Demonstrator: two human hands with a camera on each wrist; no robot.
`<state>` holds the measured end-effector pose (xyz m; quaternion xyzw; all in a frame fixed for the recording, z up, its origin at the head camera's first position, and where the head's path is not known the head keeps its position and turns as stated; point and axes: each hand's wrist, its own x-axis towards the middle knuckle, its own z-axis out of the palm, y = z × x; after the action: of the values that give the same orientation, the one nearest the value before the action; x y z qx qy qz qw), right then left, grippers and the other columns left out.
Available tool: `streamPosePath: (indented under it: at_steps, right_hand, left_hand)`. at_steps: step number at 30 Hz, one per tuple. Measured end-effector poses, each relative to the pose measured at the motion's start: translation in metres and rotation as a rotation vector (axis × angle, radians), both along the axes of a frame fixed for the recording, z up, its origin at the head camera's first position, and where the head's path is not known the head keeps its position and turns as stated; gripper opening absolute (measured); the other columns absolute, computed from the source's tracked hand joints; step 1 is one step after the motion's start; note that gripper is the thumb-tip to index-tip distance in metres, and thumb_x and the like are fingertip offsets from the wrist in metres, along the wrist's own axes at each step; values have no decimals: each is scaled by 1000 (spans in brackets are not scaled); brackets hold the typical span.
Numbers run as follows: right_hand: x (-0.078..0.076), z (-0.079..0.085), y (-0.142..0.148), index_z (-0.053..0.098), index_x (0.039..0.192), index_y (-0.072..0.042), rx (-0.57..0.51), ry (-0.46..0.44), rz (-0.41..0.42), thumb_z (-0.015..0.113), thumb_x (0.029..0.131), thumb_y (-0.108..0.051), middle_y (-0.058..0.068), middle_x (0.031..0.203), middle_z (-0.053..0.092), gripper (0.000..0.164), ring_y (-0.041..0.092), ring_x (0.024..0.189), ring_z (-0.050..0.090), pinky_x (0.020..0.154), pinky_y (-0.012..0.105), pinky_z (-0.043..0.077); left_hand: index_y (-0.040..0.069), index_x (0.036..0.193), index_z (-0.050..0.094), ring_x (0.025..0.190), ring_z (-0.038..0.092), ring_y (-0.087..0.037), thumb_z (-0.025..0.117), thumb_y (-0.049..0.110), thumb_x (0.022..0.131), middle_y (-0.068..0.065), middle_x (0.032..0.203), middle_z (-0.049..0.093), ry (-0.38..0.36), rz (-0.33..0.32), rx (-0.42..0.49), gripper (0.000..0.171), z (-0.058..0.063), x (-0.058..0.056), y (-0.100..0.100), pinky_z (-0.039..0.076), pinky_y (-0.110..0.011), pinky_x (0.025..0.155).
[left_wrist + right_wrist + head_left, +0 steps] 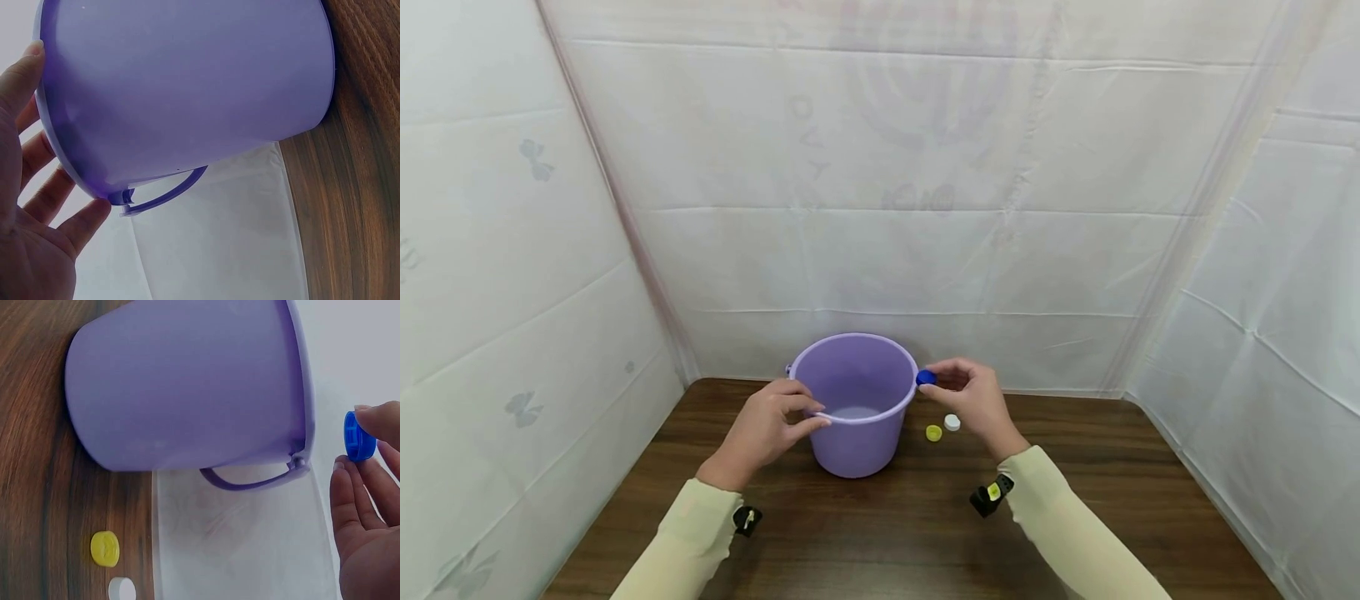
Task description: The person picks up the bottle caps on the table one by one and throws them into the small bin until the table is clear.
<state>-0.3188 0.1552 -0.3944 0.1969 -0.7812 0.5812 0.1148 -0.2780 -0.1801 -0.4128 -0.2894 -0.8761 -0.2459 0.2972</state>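
Note:
A purple bucket (856,446) stands upright on the table, its inside visible from above in the head view. My left hand (767,423) grips the near left part of its rim, thumb on the near side; in the left wrist view the fingers (44,194) spread along that rim. Between thumb and fingertips, my right hand (976,398) pinches a blue bottle cap (359,436), just outside the bucket's right rim. Below that hand, a yellow cap (933,433) and a white cap (952,422) lie close together on the table.
The brown wooden table (887,550) reaches back to a white sheet wall (925,267), with more sheeting on the left and right. The bucket's purple handle (250,485) hangs down along its far side. A dark camera strap sits at each wrist.

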Motion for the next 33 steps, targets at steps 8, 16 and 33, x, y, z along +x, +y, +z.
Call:
streamPosePath:
  at_steps: [8,16,33]
  right_hand:
    - [-7,7,-15,78,105,-7,10,23,9,89,81,-15,14,103,78,28,23,91,77,78,25,62]
    - [-11,13,-26,78,105,-8,42,-8,-3,89,81,-17,13,106,78,28,27,95,77,74,27,62]
    - [-17,15,-46,76,111,-3,44,-48,30,88,82,-13,17,111,76,32,30,99,76,83,32,62]
  left_hand:
    - [21,89,83,89,63,-9,89,33,79,10,91,69,-11,-2,6,17,0,0,0,58,-32,78]
    - [21,87,83,88,63,-9,90,31,78,10,90,69,7,-13,9,16,1,0,0,58,-31,78]
    - [22,87,83,88,63,-8,90,32,78,11,90,69,-10,-5,3,16,-1,-1,-1,58,-31,78]
